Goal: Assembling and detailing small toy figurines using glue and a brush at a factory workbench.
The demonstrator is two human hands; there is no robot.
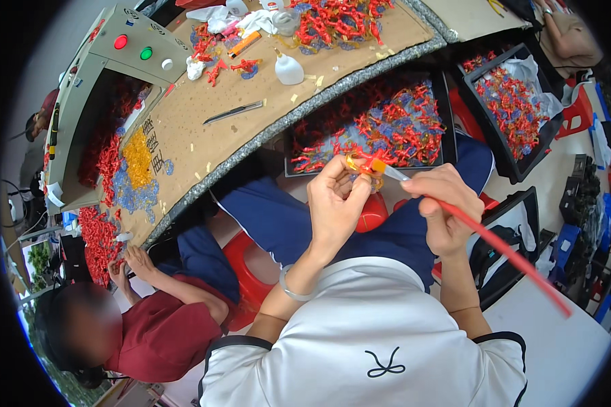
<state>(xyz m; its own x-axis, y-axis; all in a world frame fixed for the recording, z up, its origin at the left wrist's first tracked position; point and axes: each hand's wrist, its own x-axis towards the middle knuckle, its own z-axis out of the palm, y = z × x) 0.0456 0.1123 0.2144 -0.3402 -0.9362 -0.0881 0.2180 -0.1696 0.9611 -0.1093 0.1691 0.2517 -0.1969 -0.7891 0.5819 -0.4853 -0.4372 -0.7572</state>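
Above my lap, a red-handled paintbrush (499, 245) with pale ferrule (394, 173) and orange bristles (379, 165) points forward-left, its long axis slanting; my right fingers (441, 182) grip it, my left fingers (330, 175) pinching a small red-and-yellow plastic piece (365, 168) at its tip.

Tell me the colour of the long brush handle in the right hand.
Red: the brush handle shows best in the head view, the only one.

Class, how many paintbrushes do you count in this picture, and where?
1: a red-handled paintbrush, held in the right hand, its tip at the small red piece in the left hand. Others may be hidden.
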